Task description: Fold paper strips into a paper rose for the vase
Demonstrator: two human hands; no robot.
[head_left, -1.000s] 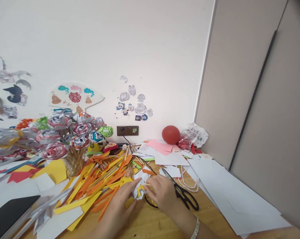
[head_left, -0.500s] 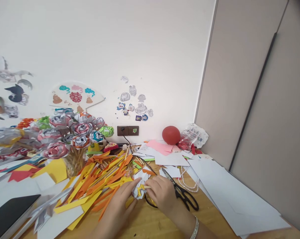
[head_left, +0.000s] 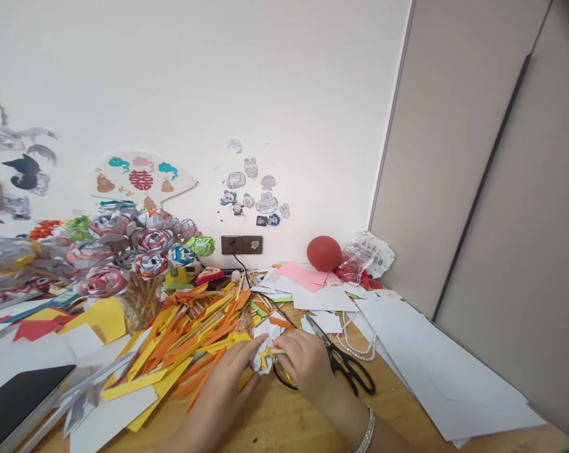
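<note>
Paper (head_left: 263,363), crumpled, white and yellow, lies between the hands above the bench (head_left: 284,423). The left hand (head_left: 234,371) holds its left side, loosely curved; the right hand (head_left: 307,363) pinches a thin stick (head_left: 277,351) against it. Scissors (head_left: 337,353) lie just beside the right hand.

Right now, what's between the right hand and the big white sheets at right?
Head view: the black-handled scissors nearest the right hand, then the looped white bead strand, before the white sheets.
</note>
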